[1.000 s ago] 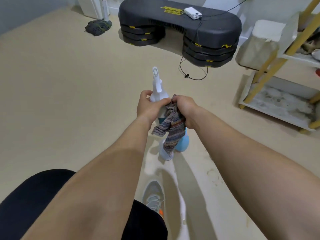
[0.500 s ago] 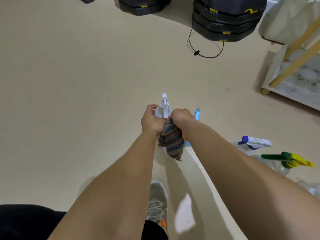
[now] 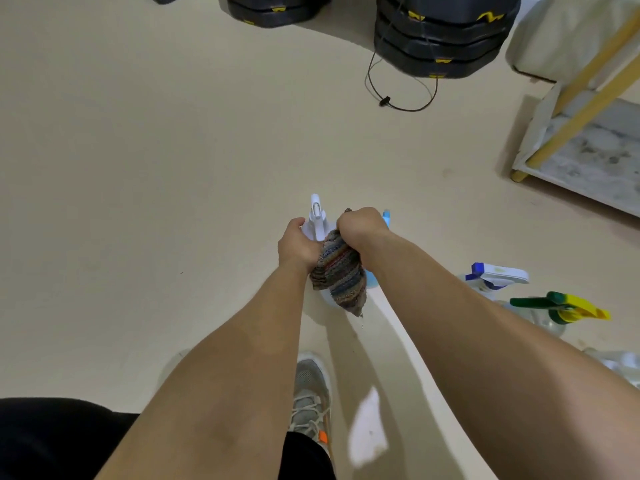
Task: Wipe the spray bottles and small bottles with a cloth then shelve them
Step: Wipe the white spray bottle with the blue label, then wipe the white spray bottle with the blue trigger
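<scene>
White spray bottle (image 3: 317, 216) is located at scene centre, its neck gripped by the left hand (image 3: 298, 245). Striped cloth (image 3: 341, 275) is clenched in the right hand (image 3: 360, 226) and pressed to the bottle's right side, with its tail hanging on the near side. Against 0.5 s ago, both grips are essentially unchanged. Against 1.0 s ago, the bottle body is mostly covered, and 2 floor bottles are seen at right: blue-white sprayer (image 3: 498, 275), green-yellow sprayer (image 3: 561, 306). Shelf (image 3: 588, 157) is placed far right.
</scene>
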